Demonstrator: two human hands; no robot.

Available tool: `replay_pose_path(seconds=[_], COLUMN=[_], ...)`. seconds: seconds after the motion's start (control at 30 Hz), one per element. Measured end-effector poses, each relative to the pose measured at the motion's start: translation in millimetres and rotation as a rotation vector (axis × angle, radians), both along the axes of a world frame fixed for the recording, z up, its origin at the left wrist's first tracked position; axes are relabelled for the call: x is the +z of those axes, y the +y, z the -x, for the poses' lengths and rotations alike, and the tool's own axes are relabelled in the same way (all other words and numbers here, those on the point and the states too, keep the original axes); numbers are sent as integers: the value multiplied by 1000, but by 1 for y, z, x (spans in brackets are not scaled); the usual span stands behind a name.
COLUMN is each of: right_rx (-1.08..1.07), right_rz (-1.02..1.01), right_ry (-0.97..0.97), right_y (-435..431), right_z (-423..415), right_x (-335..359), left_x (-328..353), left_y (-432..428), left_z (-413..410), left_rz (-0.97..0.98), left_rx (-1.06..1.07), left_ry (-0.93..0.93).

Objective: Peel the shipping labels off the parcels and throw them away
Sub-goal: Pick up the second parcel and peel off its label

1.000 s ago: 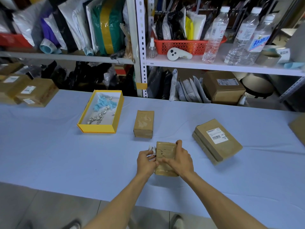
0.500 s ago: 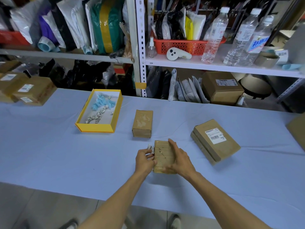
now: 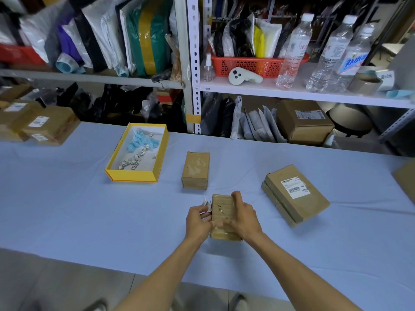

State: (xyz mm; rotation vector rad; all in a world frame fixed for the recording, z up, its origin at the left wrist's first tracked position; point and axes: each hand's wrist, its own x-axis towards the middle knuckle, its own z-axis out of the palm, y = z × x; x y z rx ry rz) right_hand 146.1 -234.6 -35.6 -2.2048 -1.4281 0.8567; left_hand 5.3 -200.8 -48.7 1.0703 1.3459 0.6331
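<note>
A small brown parcel [image 3: 222,209] lies on the table in front of me, its top scuffed where a label came away. My right hand [image 3: 243,217] presses down on its right side. My left hand [image 3: 198,219] pinches a crumpled white label scrap [image 3: 207,203] at the parcel's left edge. Behind it stands another small brown parcel [image 3: 195,170] with a bare top. To the right lie two stacked flat parcels [image 3: 296,198]; the upper one carries a white shipping label [image 3: 294,187]. A yellow box [image 3: 137,153] at the left holds crumpled label scraps and blue bits.
More labelled cardboard boxes [image 3: 38,124] sit at the table's far left, and a box corner [image 3: 406,180] shows at the right edge. Metal shelving [image 3: 195,86] behind the table carries mailer bags, a red basket, water bottles [image 3: 294,50] and a boxed parcel [image 3: 305,124]. The table wears a pale blue cloth [image 3: 67,209].
My right hand slid from the parcel's top to its right side. The left hand keeps the label scrap at the left edge. The view shifted slightly.
</note>
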Motion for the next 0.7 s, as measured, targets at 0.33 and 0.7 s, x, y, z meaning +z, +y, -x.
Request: replay_pose_path(seconds=[0.33,0.7], right_rx=[-112,-124], right_rz=[-78,14], right_ry=[107,264], right_y=[0,-10], right_z=[-4,-12], right_x=[3,-6], left_x=[-5,-8], left_y=[3,10], left_z=[-1,-6], left_rz=[-10,-29], left_rx=[-8,-1], left_ry=[20,17])
